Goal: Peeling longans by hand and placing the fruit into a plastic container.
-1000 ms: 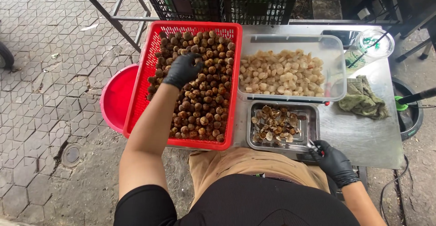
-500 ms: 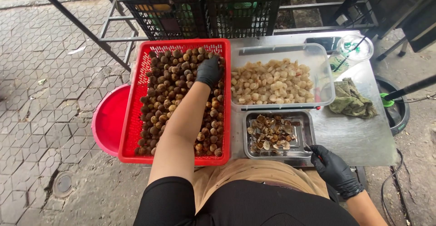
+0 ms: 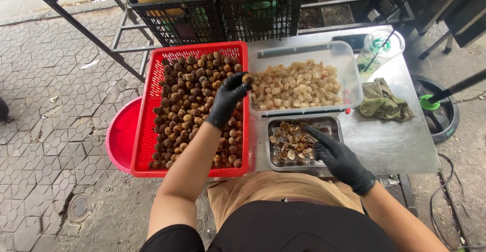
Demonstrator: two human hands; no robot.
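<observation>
Lifted since the earlier frame, one brown fruit [image 3: 247, 78] is pinched in the gloved left hand [image 3: 226, 99] above the red basket [image 3: 147, 105], while the right hand [image 3: 336, 156], loosely open and holding nothing visible, is rested at the shell tray [image 3: 304, 166], peeling judged next

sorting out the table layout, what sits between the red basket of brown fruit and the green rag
In the head view, between the red basket and the green rag sits the clear tub of peeled fruit, with the metal tray of shells just nearer the person.

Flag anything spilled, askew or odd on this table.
Nothing spilled. The red crate overhangs the table's left edge, over a red basin. A crumpled green rag lies loose beside the clear tub.
</observation>
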